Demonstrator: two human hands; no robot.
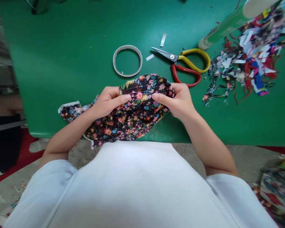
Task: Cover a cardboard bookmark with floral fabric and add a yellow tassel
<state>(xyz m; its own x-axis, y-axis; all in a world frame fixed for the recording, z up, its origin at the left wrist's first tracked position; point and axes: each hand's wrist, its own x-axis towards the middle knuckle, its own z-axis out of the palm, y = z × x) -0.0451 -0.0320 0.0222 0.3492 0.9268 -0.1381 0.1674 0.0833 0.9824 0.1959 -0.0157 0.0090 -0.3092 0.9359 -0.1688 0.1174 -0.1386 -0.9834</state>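
Note:
A piece of black fabric with a colourful flower print (pixel 133 118) is stretched between my hands at the table's near edge. My left hand (pixel 110 101) grips its upper left part, thumb on top and fingers curled beneath. On the upper right part, my right hand (pixel 178 99) pinches the cloth the same way. A seam or fold runs between the two thumbs. White edging shows at the fabric's left end and lower corner. Just beyond the cloth lie a roll of pale tape (pixel 113 61) and scissors (pixel 172 57) with one yellow and one red handle.
Two small pale strips (pixel 163 40) lie near the scissors on the green table (pixel 68 41). A heap of fabric scraps (pixel 249 60) covers the right side, with a green and white bottle (pixel 224 28) beside it. Part of another person (pixel 6 104) shows at the left edge.

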